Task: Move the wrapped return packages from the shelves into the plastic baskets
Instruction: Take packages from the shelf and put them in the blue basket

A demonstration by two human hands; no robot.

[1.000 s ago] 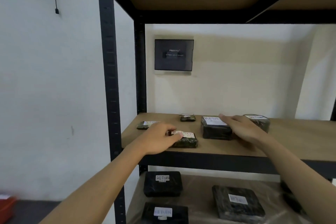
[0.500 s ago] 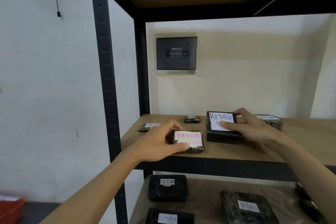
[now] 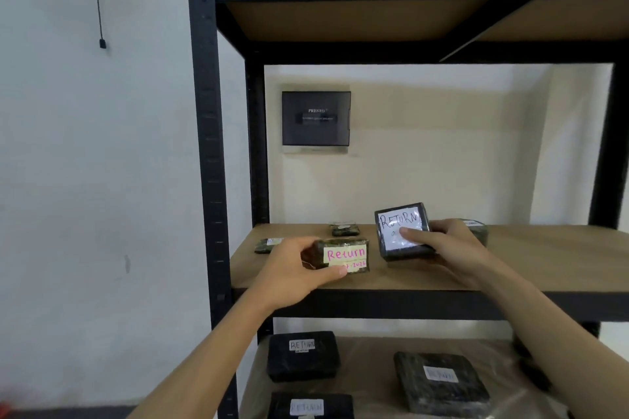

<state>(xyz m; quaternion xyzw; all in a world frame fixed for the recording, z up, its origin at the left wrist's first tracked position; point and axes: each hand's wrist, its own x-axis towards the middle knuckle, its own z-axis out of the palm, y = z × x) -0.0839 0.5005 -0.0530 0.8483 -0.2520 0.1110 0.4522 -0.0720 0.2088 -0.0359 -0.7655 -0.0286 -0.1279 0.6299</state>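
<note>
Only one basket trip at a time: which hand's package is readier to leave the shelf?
Right: the right hand holds the black package tilted up; the left hand's pink-lettered package looks lower.

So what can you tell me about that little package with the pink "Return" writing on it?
The package with the pink label is a small, dark, mottled block in shiny clear wrap. Its pale yellow label reads "Return" in pink, with smaller pink writing below that is partly covered. The left hand grips its left end, thumb on the label's lower edge, tilting the label towards the camera. It sits at the front of the wooden shelf; whether it still touches the board is unclear.
</note>
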